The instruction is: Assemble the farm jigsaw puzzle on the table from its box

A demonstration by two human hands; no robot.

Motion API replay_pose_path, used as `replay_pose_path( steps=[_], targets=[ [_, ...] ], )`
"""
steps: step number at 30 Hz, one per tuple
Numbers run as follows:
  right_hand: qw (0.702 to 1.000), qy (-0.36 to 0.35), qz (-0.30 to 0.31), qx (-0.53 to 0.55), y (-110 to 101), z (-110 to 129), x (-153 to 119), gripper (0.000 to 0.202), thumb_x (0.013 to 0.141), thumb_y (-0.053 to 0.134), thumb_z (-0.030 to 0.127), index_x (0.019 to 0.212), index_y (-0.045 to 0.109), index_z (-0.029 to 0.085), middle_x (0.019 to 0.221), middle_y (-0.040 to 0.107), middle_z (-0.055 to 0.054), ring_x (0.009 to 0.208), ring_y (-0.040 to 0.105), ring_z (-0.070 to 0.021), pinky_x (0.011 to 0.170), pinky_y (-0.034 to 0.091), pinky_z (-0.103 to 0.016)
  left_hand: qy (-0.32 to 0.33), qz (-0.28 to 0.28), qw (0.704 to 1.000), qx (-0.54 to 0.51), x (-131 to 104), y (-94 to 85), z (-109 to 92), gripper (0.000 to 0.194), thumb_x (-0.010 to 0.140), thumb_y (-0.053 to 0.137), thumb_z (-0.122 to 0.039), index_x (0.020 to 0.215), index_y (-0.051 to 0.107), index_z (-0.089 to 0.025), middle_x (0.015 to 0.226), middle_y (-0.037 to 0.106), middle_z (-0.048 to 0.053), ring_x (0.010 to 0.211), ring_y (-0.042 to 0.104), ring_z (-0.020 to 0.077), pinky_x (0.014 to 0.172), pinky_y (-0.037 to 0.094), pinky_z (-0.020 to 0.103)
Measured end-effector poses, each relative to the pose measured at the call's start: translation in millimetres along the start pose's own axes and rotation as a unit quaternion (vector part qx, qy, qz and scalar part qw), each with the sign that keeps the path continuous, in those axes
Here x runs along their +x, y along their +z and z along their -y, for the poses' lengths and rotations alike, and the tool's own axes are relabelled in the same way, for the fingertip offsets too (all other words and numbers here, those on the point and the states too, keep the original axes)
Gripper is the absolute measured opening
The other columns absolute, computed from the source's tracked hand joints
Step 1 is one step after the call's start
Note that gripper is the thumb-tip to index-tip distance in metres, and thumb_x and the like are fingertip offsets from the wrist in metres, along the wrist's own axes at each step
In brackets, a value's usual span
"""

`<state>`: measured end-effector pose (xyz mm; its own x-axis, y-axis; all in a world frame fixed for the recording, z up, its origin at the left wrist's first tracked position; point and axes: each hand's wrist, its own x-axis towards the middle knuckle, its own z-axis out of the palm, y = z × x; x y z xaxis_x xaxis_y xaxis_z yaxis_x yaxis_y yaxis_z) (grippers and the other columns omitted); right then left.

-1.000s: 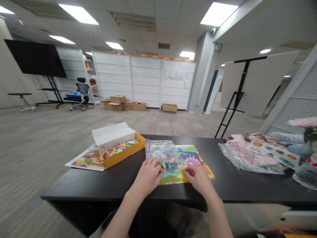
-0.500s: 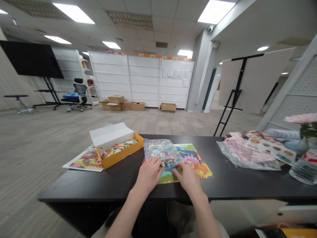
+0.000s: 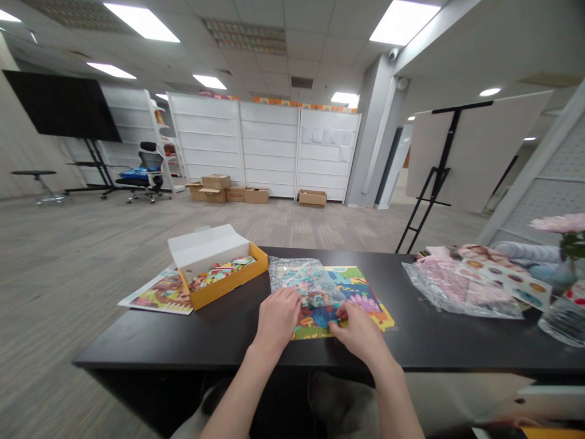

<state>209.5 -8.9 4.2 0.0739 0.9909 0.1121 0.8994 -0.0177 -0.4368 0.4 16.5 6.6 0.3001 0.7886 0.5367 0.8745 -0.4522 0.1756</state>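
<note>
A clear plastic bag [image 3: 304,279] of small colourful pieces, which look like jigsaw pieces, lies on a brightly printed picture board [image 3: 379,314]. My left hand [image 3: 280,310] is closed at the bag's near left edge, fingers bent over the plastic. At the near right edge, my right hand [image 3: 359,329] pinches with thumb and forefinger, seemingly on the bag's film; the fingertips are partly hidden. Left of the bag stands an open yellow box [image 3: 228,288] with a white lid, full of printed pieces. Under its left side lies a printed picture sheet [image 3: 158,294].
The black table [image 3: 183,341] carries a plastic bag of pink cloth [image 3: 457,283] at the right, with a card of coloured circles [image 3: 505,283] on it. A clear vase [image 3: 564,317] with a pink flower stands at the far right. An easel [image 3: 439,177] rises behind the table.
My right hand has shifted right, away from my left, and the bag looks spread flatter and wider to the right. My left hand stays at the bag's edge. The view has shifted slightly.
</note>
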Motion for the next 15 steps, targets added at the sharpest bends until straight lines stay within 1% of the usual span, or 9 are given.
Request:
replay_pose_path(
  steps=[4, 6, 8, 11, 13, 15],
  targets=[
    [1.000, -0.010, -0.003, 0.025, -2, -13, 2, 0.010, 0.078, 0.064, 0.026, 0.085, 0.061, 0.020, 0.089, 0.069, -0.006, 0.084, 0.063, -0.0219, 0.072, 0.040, -0.029, -0.018, -0.003, 1.000, 0.002, 0, 3.2, 3, 0.015, 0.095, 0.055, -0.015, 0.085, 0.064, -0.022, 0.092, 0.072, 0.004, 0.089, 0.066, 0.0224, 0.075, 0.049, 0.032],
    [0.999, -0.017, -0.002, 0.035, -3, -17, 3, 0.011, 0.078, 0.064, 0.024, 0.087, 0.061, 0.020, 0.089, 0.068, -0.006, 0.085, 0.063, -0.0215, 0.074, 0.041, -0.029, -0.031, -0.008, 0.999, 0.011, 0, 5.8, 4, 0.016, 0.095, 0.054, -0.016, 0.084, 0.064, -0.022, 0.091, 0.072, 0.004, 0.089, 0.065, 0.0226, 0.075, 0.049, 0.032],
    [0.999, -0.029, 0.004, 0.035, -3, -19, 3, 0.019, 0.078, 0.063, 0.023, 0.096, 0.064, 0.019, 0.093, 0.068, -0.006, 0.088, 0.063, -0.0214, 0.076, 0.042, -0.029, -0.038, -0.012, 0.999, 0.025, 0, 8.6, 5, 0.017, 0.096, 0.053, -0.017, 0.083, 0.064, -0.022, 0.090, 0.071, 0.004, 0.088, 0.065, 0.0222, 0.075, 0.049, 0.032],
    [0.999, -0.037, 0.018, 0.014, -5, -17, 2, 0.039, 0.079, 0.061, 0.023, 0.117, 0.066, 0.023, 0.105, 0.066, -0.007, 0.092, 0.063, -0.0215, 0.078, 0.042, -0.029, -0.037, -0.012, 0.999, 0.037, 0, 11.7, 5, 0.017, 0.096, 0.053, -0.017, 0.085, 0.064, -0.022, 0.093, 0.071, 0.005, 0.089, 0.064, 0.0219, 0.076, 0.049, 0.032],
    [0.999, -0.032, 0.031, -0.009, -6, -14, 1, 0.046, 0.080, 0.060, 0.024, 0.125, 0.067, 0.027, 0.110, 0.065, -0.008, 0.095, 0.064, -0.0227, 0.078, 0.042, -0.030, -0.039, -0.015, 0.999, 0.030, 0, 12.1, 4, 0.015, 0.096, 0.053, -0.016, 0.089, 0.065, -0.022, 0.101, 0.071, 0.005, 0.093, 0.065, 0.0226, 0.079, 0.050, 0.033],
    [0.998, -0.026, 0.043, -0.025, -8, -12, 1, 0.048, 0.080, 0.059, 0.026, 0.127, 0.068, 0.029, 0.113, 0.065, -0.010, 0.099, 0.064, -0.0245, 0.078, 0.043, -0.030, -0.041, -0.022, 0.999, 0.016, 0, 10.7, 3, 0.014, 0.094, 0.055, -0.015, 0.093, 0.066, -0.022, 0.113, 0.069, 0.006, 0.101, 0.065, 0.0246, 0.084, 0.051, 0.037]
  ],
)
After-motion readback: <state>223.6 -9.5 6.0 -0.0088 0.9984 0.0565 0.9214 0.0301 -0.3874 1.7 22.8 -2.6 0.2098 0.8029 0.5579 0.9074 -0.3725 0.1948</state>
